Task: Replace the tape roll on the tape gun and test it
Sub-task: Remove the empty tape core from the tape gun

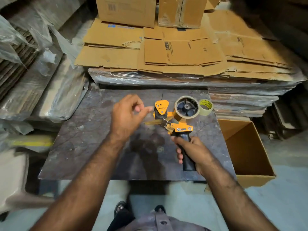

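Right hand (193, 153) fingers grasp the tape gun (176, 120) handle; left hand (127, 114) fingers loosely curled, empty, beside it.

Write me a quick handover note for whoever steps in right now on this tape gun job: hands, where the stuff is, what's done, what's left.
Right hand: gripping the black handle of the tape gun, which lies on the dark table.
Left hand: empty, fingers loosely curled, hovering beside the gun's front roller end.
On the gun's hub: a roll worn nearly to its brown core.
Fresh clear tape roll: on the table just behind the hub.
Done: nothing visible yet.
Left: pull the old core, fit the new roll, thread tape, test; flattened cardboard lies behind the table.
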The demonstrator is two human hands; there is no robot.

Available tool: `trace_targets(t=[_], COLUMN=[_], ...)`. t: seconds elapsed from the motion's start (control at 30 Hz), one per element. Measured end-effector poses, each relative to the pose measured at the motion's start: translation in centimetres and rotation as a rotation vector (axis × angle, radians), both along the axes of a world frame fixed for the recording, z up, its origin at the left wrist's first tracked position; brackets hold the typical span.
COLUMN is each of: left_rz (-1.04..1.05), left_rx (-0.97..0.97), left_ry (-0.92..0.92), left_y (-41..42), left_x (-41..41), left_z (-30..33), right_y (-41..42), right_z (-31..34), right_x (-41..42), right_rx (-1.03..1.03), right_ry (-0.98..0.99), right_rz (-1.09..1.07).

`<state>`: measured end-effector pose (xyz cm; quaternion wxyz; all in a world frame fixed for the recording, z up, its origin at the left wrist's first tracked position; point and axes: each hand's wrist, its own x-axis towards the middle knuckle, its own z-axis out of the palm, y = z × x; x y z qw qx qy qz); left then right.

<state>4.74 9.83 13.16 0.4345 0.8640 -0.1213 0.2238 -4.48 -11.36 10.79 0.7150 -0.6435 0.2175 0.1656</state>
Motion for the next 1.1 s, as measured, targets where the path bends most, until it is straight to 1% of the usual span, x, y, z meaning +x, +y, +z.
trace_targets(t=[0.07, 0.13, 0.17, 0.4, 0.57, 0.67, 0.83, 0.93, 1.03, 1.1], left_rz=[-0.093, -0.186, -0.199, -0.109, -0.055, -0.036, -0.053, -0.025, 0.003, -0.016], left_rx=[0.073, 0.131, 0.150, 0.223, 0.317, 0.321, 0.278, 0.276, 0.258, 0.235], left_ry=[-0.057, -0.052, -0.043, -0.060, -0.054, -0.066, -0.131, -0.159, -0.154, -0.133], left_y=[-1.3, -2.4, -2.8, -2.4, -2.2, -2.3, -2.5, -2.5, -2.6, -2.5], left_x=[-1.8, -3.1, -3.3, -3.2, -3.1, -3.1, -3.2, -3.3, -3.6, -3.8], left_z=[-1.4, -2.6, -3.2, -3.2, -2.8, -3.1, -4.1, -4.4, -4.7, -4.8], right_y=[0.2, 0.6, 0.8, 1.9, 2.1, 2.3, 2.5, 2.7, 2.8, 2.7], right_z=[-0.3, -0.4, -0.4, -0.5, -0.6, -0.7, -0.5, -0.6, -0.6, -0.7], right_x=[0.3, 0.5, 0.6, 1.2, 1.2, 1.4, 1.5, 1.5, 1.5, 1.5], right_rx=[-0.050, -0.055, -0.053, -0.060, -0.086, -0.085, -0.028, 0.003, 0.000, -0.004], right_ry=[-0.023, -0.040, -0.045, -0.097, -0.123, -0.136, -0.116, -0.110, -0.116, -0.120], right_rz=[-0.031, -0.037, -0.034, 0.000, -0.003, 0.000, -0.004, -0.005, 0.010, 0.021])
